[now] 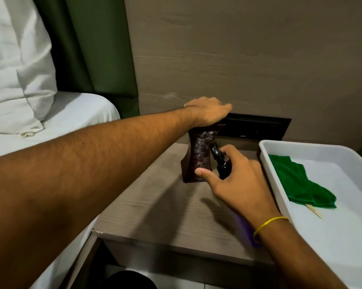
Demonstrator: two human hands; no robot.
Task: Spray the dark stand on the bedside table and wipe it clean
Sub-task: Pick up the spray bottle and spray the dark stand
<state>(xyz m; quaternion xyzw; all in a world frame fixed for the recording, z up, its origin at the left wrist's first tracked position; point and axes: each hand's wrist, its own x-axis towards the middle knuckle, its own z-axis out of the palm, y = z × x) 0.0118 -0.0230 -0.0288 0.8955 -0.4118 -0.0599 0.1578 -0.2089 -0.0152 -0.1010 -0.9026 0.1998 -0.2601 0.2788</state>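
Dark stand [196, 155] upright on the bedside table [155, 205], toward the back edge, near the wall panel and just in front of the black socket plate [257, 127]. Long axis vertical; waisted shape, wider at top and foot. Mottled broad face turned toward the front-right, at the sprayer.

Left hand [207, 111] laid palm-down over the top of the stand, fingers curled over the far side, steadying it. Right hand [236, 174] just right of the stand, wrapped round a small black spray bottle [220, 163]; thumb stretched out to the stand's lower front, seemingly touching it. Nozzle close to the mottled face, aimed left at it. Whether the trigger is pressed: cannot tell.

Key relation: stand directly left of the nozzle, almost touching. Surface already streaked pale, probably wet with spray.

Green cloth [297, 182] lying folded in the white tray [265, 163] at the table's right edge, apart from both hands; right hand nearer. Wiping not yet begun, by the look of it.
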